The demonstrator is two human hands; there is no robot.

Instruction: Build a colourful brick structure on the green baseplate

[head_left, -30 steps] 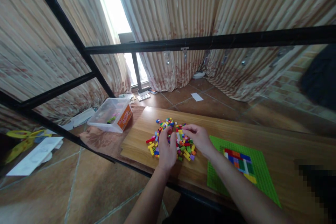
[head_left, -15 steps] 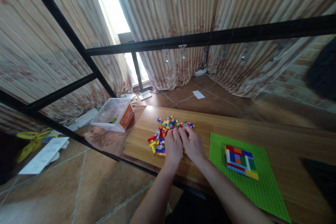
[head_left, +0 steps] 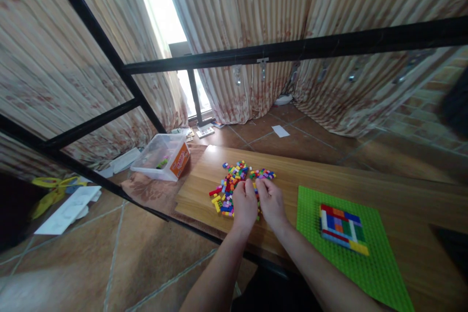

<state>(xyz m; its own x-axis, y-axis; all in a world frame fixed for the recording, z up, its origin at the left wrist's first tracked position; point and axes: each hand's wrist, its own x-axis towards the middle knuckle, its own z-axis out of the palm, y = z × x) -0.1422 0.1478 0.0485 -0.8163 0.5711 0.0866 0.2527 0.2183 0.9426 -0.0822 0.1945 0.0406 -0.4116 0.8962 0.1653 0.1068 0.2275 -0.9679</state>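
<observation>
My left hand [head_left: 245, 204] is closed, fingers curled, over the near right side of a heap of toy building bricks [head_left: 231, 180]. Close beside it, my right hand [head_left: 271, 203] is also closed, thumb and fingers pinched together. A narrow gap separates the two hands. Whatever the fingertips hold is hidden or too small to name. To the right lies a green baseplate [head_left: 310, 234] bearing a flat, rectangular block of multicoloured bricks [head_left: 343, 229].
The wooden table [head_left: 204, 195] carries the bricks and baseplate. Left of it stands a clear plastic box [head_left: 153, 161] with an orange label. Black metal bars [head_left: 292, 49] cross in front of the curtains [head_left: 248, 9]. A dark object [head_left: 451, 248] lies at the table's right.
My hands have drawn slightly apart; before, their fingertips were together over the bricks. The whole view has shifted a little, with things now sitting further right.
</observation>
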